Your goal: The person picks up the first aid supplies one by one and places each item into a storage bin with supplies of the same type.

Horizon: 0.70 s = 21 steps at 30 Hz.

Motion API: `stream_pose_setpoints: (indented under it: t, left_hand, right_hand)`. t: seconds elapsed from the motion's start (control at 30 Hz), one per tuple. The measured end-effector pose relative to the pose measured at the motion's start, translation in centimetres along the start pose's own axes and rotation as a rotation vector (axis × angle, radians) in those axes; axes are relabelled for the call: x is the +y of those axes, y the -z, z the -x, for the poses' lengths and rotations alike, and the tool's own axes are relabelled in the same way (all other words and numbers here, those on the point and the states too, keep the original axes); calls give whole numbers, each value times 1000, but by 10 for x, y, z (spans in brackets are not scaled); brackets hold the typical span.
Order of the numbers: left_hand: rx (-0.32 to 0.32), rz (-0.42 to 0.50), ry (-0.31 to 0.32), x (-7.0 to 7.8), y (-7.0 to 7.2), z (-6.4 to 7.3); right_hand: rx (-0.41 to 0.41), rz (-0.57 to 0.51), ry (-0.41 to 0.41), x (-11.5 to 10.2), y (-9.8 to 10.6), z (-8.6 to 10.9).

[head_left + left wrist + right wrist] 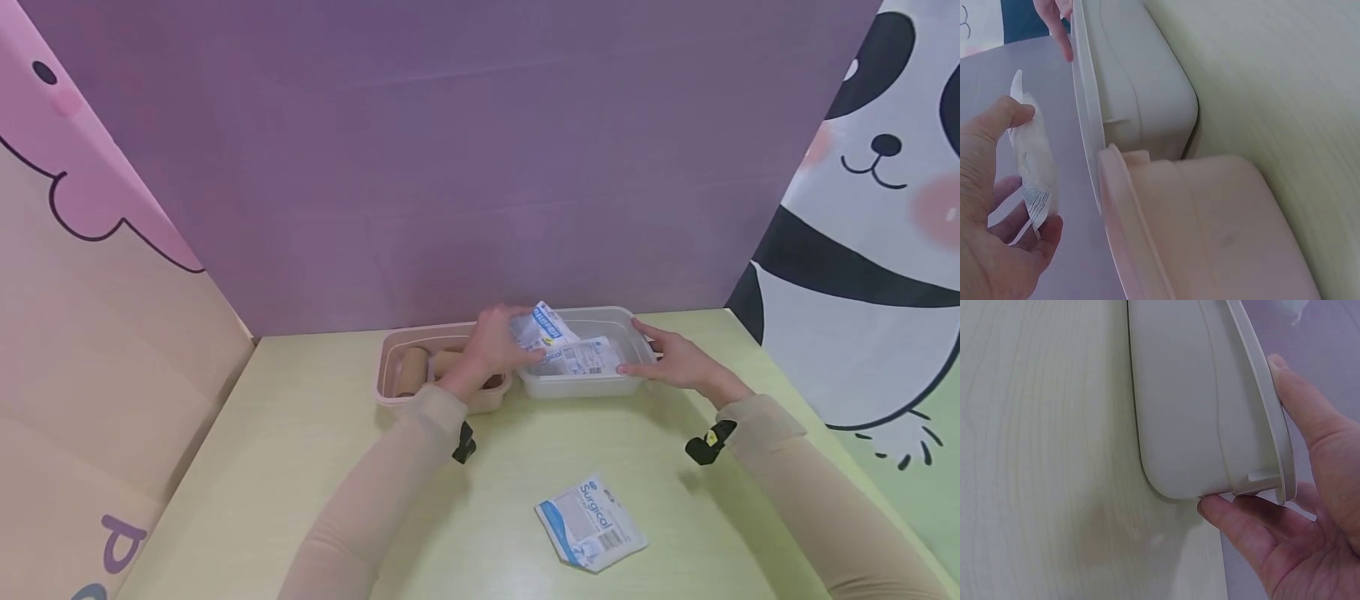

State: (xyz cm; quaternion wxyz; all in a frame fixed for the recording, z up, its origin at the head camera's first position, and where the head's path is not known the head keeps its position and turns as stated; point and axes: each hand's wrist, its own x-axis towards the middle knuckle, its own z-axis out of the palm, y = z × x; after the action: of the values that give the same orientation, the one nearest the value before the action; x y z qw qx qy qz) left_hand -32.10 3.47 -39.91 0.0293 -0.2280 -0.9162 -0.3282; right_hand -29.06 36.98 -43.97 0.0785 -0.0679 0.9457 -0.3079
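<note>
In the head view my left hand (pixel 491 346) is above the left end of a white plastic basket (pixel 581 386). It pinches a white and blue paper packet (pixel 1036 153) by its edges, thumb on one side and fingers on the other, as the left wrist view shows. Inside the basket lies another packet (pixel 592 357) with "Surgical" print. My right hand (pixel 678 360) grips the basket's right end, its thumb at the rim and its fingers beneath the lip (pixel 1282 478).
A pink plastic basket (pixel 386 379) stands left of the white one, holding tan rolls (pixel 412 371), partly hidden by my left arm. Nearer on the pale table (pixel 315 442) lies a third "Surgical" packet (pixel 592 523). A purple wall (pixel 465 167) rises behind.
</note>
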Motion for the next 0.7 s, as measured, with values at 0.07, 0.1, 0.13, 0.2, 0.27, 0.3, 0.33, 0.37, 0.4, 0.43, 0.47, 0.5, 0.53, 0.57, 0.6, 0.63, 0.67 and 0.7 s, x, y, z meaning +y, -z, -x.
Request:
stream_pose_setpoints:
  t: [0.07,0.1,0.13,0.2,0.27,0.3,0.33,0.37,0.4,0.43,0.47,0.5,0.53,0.57,0.6,0.63,0.67,0.7]
  left_hand:
    - [-9,9,0,3,-2,-2]
    - [-15,14,-2,4,-4,-3]
    - [-20,16,-2,6,-5,-4]
    - [-29,26,-2,9,-8,-5]
    - [-36,40,0,12,-10,-6]
    - [-39,40,-1,13,-11,-6]
    - [-41,37,0,15,-12,-6]
    - [-43,38,-3,16,-13,-6]
    - [-46,33,-3,17,-14,-6]
    - [-47,26,-6,18,-15,-7]
    - [-47,16,-11,20,-16,-7]
    - [-48,4,-13,21,-17,-8]
    - [-50,-3,-18,22,-18,-9]
    - [-54,-9,-21,23,-20,-10]
    - [-56,-20,-28,24,-22,-12]
    - [-59,-30,-34,25,-24,-12]
    - [-63,-37,-40,26,-26,-13]
    - [-66,-46,-46,26,-29,-14]
  right_hand:
    - [1,-2,0,1,0,0]
    - [1,-6,1,1,0,0]
    - [1,-8,1,0,0,0]
    - [-1,-11,1,0,0,0]
    - [-2,-13,2,-2,-1,1]
    - [-2,-15,4,-2,-2,1]
    - [0,-15,5,-3,-2,1]
    - [1,-17,6,-3,-2,1]
    - [1,-19,6,-4,-2,2]
    - [2,-21,5,-4,-2,2]
    - [1,-22,2,-5,-2,3]
    - [2,-23,-1,-5,-1,4]
    - [2,-22,-2,-5,-1,4]
    - [2,-24,-8,-5,0,5]
    - [3,-23,-11,-5,0,6]
    - [5,-24,-14,-4,1,6]
    - [5,-25,-18,-4,1,7]
    - [5,-28,-22,-3,1,8]
